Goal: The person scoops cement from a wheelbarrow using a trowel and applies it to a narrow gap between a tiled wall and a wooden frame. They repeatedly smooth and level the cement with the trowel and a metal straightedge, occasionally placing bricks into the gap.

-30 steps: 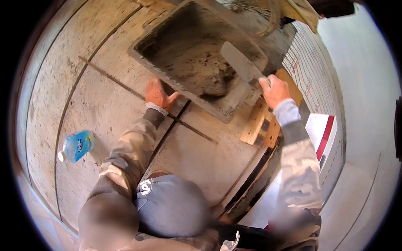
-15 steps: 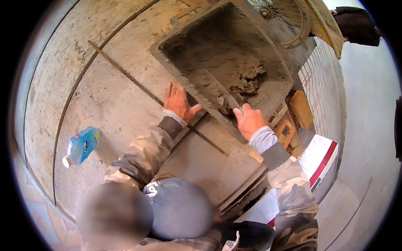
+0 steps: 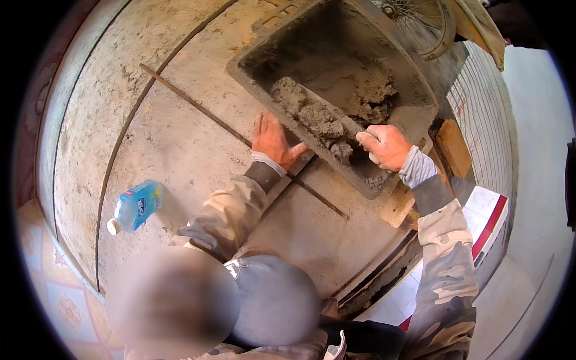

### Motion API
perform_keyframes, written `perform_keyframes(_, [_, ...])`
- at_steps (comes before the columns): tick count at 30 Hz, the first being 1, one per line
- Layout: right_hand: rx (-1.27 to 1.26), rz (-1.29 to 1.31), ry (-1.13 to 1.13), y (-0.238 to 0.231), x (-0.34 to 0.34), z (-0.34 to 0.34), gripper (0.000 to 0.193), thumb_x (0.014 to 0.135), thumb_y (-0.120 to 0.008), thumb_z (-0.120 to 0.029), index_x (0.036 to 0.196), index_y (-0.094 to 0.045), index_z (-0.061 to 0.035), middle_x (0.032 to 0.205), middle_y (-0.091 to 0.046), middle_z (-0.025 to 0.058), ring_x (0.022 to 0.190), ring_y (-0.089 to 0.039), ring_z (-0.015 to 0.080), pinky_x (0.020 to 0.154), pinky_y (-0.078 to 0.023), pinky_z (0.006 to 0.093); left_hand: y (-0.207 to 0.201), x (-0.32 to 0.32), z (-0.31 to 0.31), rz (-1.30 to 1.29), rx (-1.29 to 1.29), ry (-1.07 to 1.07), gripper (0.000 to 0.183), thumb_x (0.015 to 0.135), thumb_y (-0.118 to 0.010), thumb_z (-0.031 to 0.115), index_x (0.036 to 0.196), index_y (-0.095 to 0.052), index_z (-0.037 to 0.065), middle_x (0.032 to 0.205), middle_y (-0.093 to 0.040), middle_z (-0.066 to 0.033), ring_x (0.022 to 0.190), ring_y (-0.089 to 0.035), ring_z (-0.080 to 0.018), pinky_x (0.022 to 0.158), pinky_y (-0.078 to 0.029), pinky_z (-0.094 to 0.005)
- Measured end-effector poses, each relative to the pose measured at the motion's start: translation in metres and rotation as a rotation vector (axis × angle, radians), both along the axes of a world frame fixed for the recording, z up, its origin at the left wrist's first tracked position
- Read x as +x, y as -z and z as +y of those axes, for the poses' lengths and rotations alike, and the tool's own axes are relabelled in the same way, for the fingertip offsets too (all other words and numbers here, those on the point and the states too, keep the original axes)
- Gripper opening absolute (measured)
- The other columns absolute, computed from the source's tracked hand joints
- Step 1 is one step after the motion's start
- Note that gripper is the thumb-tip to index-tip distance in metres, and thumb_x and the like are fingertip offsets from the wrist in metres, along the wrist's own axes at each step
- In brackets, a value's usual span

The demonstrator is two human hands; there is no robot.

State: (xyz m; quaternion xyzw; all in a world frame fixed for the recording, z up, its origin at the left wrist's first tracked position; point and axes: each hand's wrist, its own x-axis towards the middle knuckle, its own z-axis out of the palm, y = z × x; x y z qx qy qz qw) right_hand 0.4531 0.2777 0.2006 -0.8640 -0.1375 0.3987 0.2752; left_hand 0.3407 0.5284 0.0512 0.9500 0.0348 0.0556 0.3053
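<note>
My right hand (image 3: pixel 390 147) is closed round the handle of a trowel (image 3: pixel 346 119) inside a grey mortar tub (image 3: pixel 270 103). A thick heap of wet grey mortar (image 3: pixel 318 115) lies along the trowel's blade, hiding most of it. More mortar sticks to the tub's floor and far walls. My left hand (image 3: pixel 276 143) is open, its fingers spread and its palm down on the dusty concrete surface beside the tub's near-left side. The thumb points toward the tub.
A thin rod (image 3: pixel 195 105) lies across the concrete, passing by my left hand. To the left, a bottle of blue liquid (image 3: pixel 137 206) lies on its side. White tiles with a red stripe (image 3: pixel 485 225) and a wooden block (image 3: pixel 453 147) are at right. A spoked wheel (image 3: pixel 420 24) stands beyond the tub.
The trowel's blade was nearly bare along its edge and is now heaped with mortar. My right hand has shifted slightly and turned with it. The left hand keeps its place on the concrete.
</note>
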Motion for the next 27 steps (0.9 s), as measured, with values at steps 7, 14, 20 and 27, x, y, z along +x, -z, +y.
perform_keyframes(7, [0.22, 0.273, 0.293, -0.025, -0.026, -0.01, 0.039, 0.101, -0.056, -0.039, 0.08, -0.054, -0.0057, 0.056, -0.046, -0.002, 0.043, -0.039, 0.0054, 0.038, -0.029, 0.0235, 0.008, -0.005, 0.002, -0.025, 0.116, 0.004, 0.103, 0.077, -0.067, 0.065, 0.138, -0.037, -0.012, 0.141, -0.044, -0.0324, 0.136, -0.036, -0.0439, 0.119, -0.02, -0.0483])
perform_keyframes(14, [0.315, 0.036, 0.51, -0.064, -0.116, -0.077, 0.042, 0.1, -0.056, -0.037, 0.075, -0.053, -0.0038, 0.055, -0.05, 0.0015, 0.044, -0.044, 0.0078, 0.04, -0.035, 0.0269, 0.043, 0.007, 0.001, 0.097, 0.127, -0.043, 0.097, 0.075, -0.075, 0.057, 0.132, -0.046, -0.016, 0.132, -0.052, -0.034, 0.127, -0.046, -0.0467, 0.111, -0.034, -0.0484])
perform_keyframes(20, [0.231, -0.042, 0.755, -0.117, -0.299, -0.178, 0.043, 0.1, -0.057, -0.038, 0.078, -0.056, -0.0016, 0.056, -0.05, 0.0005, 0.051, -0.047, 0.0087, 0.048, -0.04, 0.0273, 0.089, 0.034, 0.033, -0.026, 0.126, -0.117, 0.094, 0.082, -0.067, 0.062, 0.136, -0.045, -0.012, 0.136, -0.051, -0.0323, 0.127, -0.049, -0.0437, 0.106, -0.04, -0.046])
perform_keyframes(27, [-0.126, -0.201, 1.239, -0.105, -0.629, -0.217, 0.039, 0.093, -0.062, -0.035, 0.08, -0.057, 0.0005, 0.063, -0.054, 0.0141, 0.059, -0.053, 0.0209, 0.06, -0.044, 0.0388, 0.109, 0.068, 0.077, 0.009, 0.261, 0.196, 0.075, 0.092, -0.058, 0.053, 0.145, -0.043, 0.001, 0.117, -0.062, -0.026, 0.1, -0.06, -0.0422, 0.081, -0.047, -0.046])
